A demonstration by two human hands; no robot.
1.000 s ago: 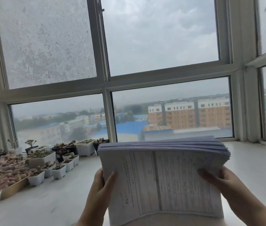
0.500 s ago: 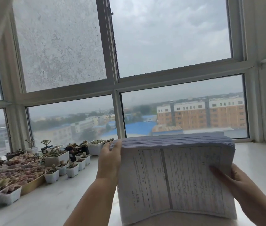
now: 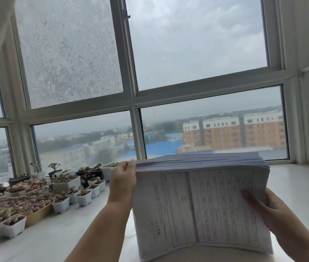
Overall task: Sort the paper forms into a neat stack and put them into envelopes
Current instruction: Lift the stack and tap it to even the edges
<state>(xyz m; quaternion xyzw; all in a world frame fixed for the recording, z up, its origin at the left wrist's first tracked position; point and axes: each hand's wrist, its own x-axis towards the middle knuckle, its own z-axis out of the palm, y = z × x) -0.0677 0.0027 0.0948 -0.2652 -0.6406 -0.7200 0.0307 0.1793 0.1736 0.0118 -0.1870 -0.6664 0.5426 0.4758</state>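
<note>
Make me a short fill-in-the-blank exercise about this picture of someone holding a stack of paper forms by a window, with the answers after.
1. The stack of paper forms is held upright between ____ hands.
2. The left hand grips the stack's upper ____ corner.
3. The right hand lays its thumb on the ____ sheet, the one facing the person.
4. The small white pots of succulents stand on the sill to the ____ of the stack.

Answers: two; left; front; left

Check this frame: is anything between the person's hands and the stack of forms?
Nothing visible. The left hand grips the stack of forms at its upper left corner, and the right hand holds its right edge, thumb on the front sheet. No envelopes are in view.
</note>
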